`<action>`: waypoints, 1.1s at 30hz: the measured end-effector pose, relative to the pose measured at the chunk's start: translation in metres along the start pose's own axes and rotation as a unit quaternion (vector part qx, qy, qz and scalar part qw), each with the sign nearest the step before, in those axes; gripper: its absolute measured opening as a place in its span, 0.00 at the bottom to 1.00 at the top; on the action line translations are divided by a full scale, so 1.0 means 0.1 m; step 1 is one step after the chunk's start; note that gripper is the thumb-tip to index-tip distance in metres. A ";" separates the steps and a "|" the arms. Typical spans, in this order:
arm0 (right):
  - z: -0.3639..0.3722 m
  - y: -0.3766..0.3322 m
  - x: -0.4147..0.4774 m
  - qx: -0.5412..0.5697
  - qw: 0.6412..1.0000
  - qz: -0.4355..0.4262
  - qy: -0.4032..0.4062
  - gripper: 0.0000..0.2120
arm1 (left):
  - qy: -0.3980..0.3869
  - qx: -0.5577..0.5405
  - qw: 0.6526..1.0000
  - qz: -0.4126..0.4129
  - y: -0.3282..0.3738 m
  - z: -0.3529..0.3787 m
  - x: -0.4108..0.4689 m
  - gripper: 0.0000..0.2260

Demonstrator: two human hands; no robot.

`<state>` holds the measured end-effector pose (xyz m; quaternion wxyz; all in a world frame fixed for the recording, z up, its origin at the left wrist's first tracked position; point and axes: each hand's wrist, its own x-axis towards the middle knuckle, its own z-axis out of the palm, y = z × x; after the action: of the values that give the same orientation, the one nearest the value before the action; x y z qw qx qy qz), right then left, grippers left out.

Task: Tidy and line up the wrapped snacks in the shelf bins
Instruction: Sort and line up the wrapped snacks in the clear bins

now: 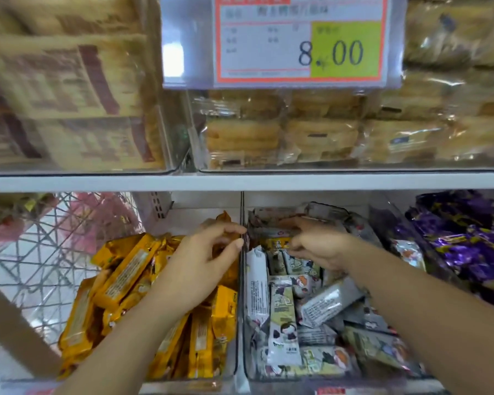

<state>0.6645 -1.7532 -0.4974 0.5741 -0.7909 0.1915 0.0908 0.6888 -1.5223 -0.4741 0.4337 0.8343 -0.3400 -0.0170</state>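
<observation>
Both hands work toward the rear of the bins, on either side of the clear divider (241, 309). The left hand (206, 258), just left of it, pinches one of the yellow snacks (126, 269). The right hand (320, 246), just right of it, curls round one of the grey snacks (283, 317), probably to square the rear packets into rows.
</observation>
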 end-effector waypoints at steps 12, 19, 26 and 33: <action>-0.05 -0.01 -0.28 0.015 0.992 -0.124 0.033 0.20 | -0.001 0.019 1.000 0.010 -0.04 0.01 -0.02 0.08; 0.00 -0.16 -0.24 -0.226 0.956 -0.131 0.136 0.35 | -0.001 0.023 1.000 0.013 -0.02 0.00 -0.01 0.08; 0.13 -0.34 -0.11 -0.265 0.952 -0.087 0.126 0.46 | 0.003 0.032 0.999 0.008 -0.01 0.00 -0.02 0.09; 0.16 -0.28 -0.11 -0.311 0.941 -0.079 0.111 0.40 | 0.005 0.039 0.999 0.012 -0.02 0.00 -0.02 0.10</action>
<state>0.6672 -1.7282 -0.4748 0.2798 -0.9477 0.1529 0.0122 0.6884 -1.5201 -0.4764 0.4028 0.8464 -0.3484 0.0053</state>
